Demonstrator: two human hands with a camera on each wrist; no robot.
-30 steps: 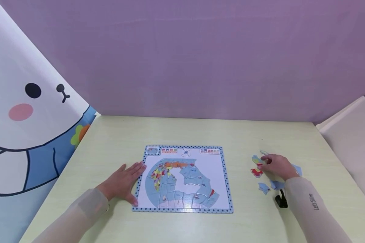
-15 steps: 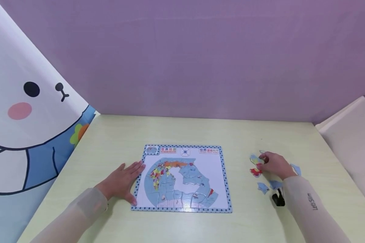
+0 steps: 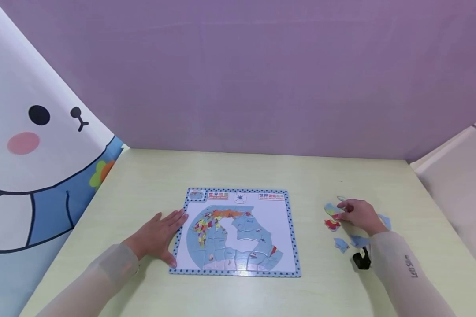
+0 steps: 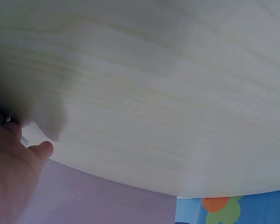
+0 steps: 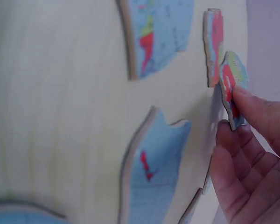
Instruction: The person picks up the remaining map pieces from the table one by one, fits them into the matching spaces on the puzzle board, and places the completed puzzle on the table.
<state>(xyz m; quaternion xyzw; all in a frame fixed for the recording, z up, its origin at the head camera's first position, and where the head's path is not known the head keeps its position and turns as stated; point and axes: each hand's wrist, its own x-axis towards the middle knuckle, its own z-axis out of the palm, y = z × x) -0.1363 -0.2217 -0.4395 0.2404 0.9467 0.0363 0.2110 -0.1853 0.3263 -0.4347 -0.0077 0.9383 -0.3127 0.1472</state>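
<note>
A world map jigsaw board [image 3: 269,215] with a dotted blue border lies on the table. Blue ocean pieces and colourful land pieces fill part of its round map, around a white gap in the middle. My left hand [image 3: 154,237] rests with spread fingers along the board's left edge; in the left wrist view only part of that hand [image 4: 14,172] shows. To the right of the board, my right hand [image 3: 362,215] pinches a blue, green and red puzzle piece [image 5: 229,88] between thumb and fingers, the piece tilted up in the right wrist view.
Several loose pieces lie around the right hand, including a red one [image 3: 332,225], a star-shaped blue one [image 3: 341,245] and another blue one [image 3: 384,221]. A small black object [image 3: 362,259] sits by the right sleeve. A purple wall [image 3: 262,88] stands behind the table.
The head view has shifted slightly, moving everything a little to the left in it. Both hands keep their places, the left at the board and the right among the loose pieces.
</note>
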